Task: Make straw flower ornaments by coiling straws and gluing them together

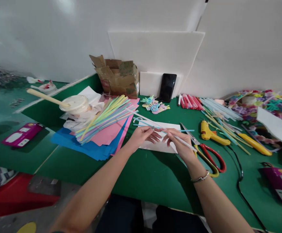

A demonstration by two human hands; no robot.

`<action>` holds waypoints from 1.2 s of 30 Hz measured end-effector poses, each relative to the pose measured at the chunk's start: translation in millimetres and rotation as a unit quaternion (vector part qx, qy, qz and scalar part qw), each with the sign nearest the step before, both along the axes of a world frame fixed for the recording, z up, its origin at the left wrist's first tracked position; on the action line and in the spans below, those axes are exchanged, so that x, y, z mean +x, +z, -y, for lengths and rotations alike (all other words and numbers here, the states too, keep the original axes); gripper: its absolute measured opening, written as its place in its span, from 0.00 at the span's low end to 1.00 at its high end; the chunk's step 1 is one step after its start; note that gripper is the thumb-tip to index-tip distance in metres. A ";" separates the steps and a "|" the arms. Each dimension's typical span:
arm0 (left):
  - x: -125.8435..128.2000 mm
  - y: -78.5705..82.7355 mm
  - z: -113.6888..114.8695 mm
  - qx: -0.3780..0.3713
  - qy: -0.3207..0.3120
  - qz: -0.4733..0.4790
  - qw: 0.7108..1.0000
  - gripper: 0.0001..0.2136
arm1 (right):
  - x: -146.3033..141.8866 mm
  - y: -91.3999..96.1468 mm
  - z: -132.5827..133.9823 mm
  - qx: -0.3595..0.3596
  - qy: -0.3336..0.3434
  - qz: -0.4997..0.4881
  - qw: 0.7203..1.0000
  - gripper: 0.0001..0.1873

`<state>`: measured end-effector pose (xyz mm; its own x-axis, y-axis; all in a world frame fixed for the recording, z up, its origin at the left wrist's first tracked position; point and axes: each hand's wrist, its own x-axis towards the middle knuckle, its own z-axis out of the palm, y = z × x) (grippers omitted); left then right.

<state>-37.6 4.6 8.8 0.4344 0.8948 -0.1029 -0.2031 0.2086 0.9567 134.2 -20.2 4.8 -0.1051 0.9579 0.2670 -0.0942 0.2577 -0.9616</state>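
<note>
Both my hands meet over a white sheet of paper (166,127) on the green table (141,171). My left hand (144,136) pinches a thin light-blue straw (188,130) near its middle. My right hand (177,140), with a bracelet on the wrist, is closed on a white straw (188,144) that slants toward the scissors, and its fingertips also touch the blue straw. A long white straw (141,117) lies across the paper behind the hands.
A fan of pastel straws (104,118) lies on pink and blue paper at left, by a lidded cup (75,104). Red-handled scissors (210,155), yellow glue guns (212,135), red markers (190,101), a phone (167,87), a cardboard box (119,76) and straw flowers (154,105) surround the hands.
</note>
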 end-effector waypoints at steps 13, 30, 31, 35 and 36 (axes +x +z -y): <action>1.9 1.0 1.7 0.082 -0.006 -0.037 0.996 0.14 | 3.5 -13.5 -3.5 0.022 0.029 0.082 0.996 0.09; -0.4 -8.3 -2.5 0.134 -0.030 -0.059 0.989 0.15 | 10.0 -8.6 0.3 0.117 0.039 0.213 0.969 0.14; -0.3 -8.8 -2.6 0.135 -0.030 -0.059 0.989 0.15 | 11.1 -8.7 0.7 0.119 0.042 0.226 0.966 0.15; 0.1 -9.2 -4.2 0.127 -0.010 -0.058 0.990 0.16 | 16.3 -5.8 1.8 0.129 0.048 0.255 0.957 0.16; -0.1 -8.3 -4.4 0.121 -0.003 -0.056 0.991 0.16 | 17.1 -4.8 1.9 0.132 0.040 0.252 0.958 0.16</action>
